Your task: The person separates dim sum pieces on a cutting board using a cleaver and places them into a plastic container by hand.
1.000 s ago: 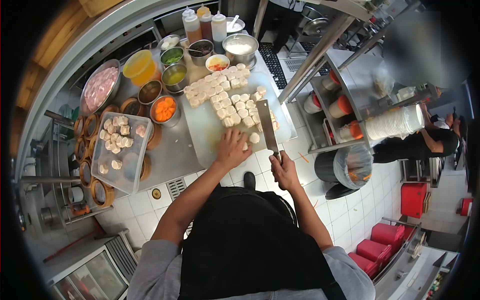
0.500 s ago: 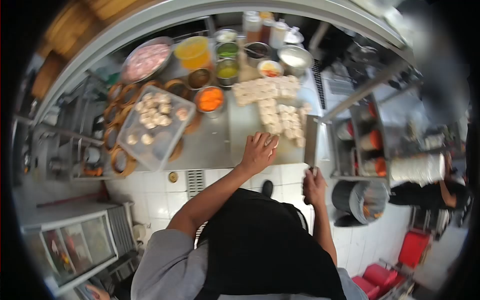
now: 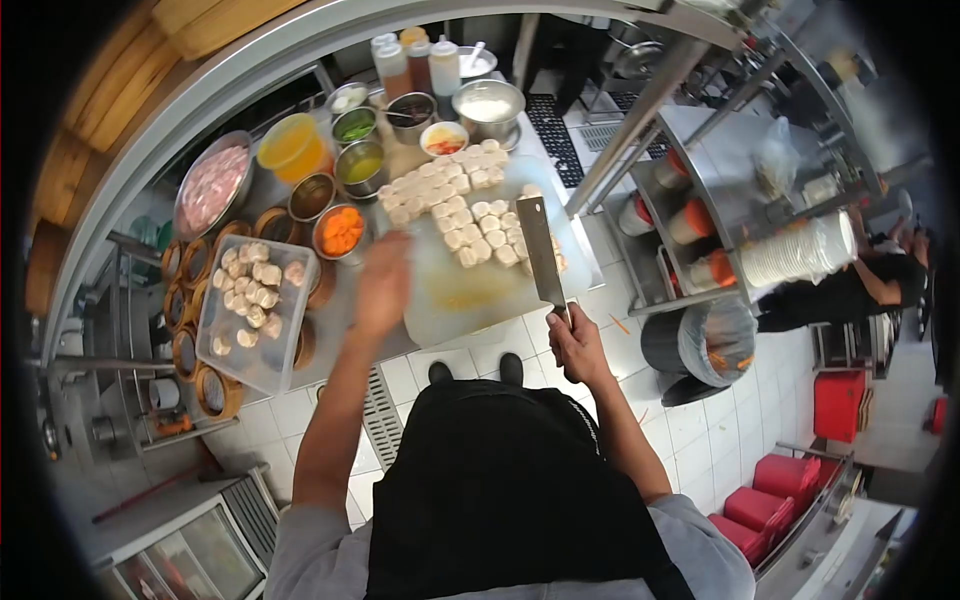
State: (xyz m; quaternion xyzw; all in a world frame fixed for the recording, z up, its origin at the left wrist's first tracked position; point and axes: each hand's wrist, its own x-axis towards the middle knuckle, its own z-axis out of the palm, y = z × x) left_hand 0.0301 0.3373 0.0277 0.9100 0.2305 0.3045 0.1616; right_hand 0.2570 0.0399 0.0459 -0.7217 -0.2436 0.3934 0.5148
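My right hand (image 3: 574, 344) grips the handle of a cleaver (image 3: 541, 250), its broad blade pointing away from me over the right side of a pale cutting board (image 3: 450, 318). Rows of pale, round, dumpling-like pieces (image 3: 468, 222) sit packed together on the board's far part. Left of the board, my left hand (image 3: 385, 285) is smeared by motion, so its fingers and anything in them cannot be made out. It is near a steel bowl of orange diced food (image 3: 341, 231). Further left, a clear plastic tub (image 3: 275, 370) contains several similar pale pieces.
Bamboo steamer rings (image 3: 215, 392) surround the tub. Behind stand a bowl of pink minced meat (image 3: 213, 185), a yellow container (image 3: 293, 148), sauce bowls and squeeze bottles (image 3: 444, 70). A lined bin (image 3: 715, 345) is on the floor to the right, near another person (image 3: 895, 278).
My left hand has left the board and moved leftward. The cleaver stays in my right hand, now more over the board. The whole view has shifted and turned.
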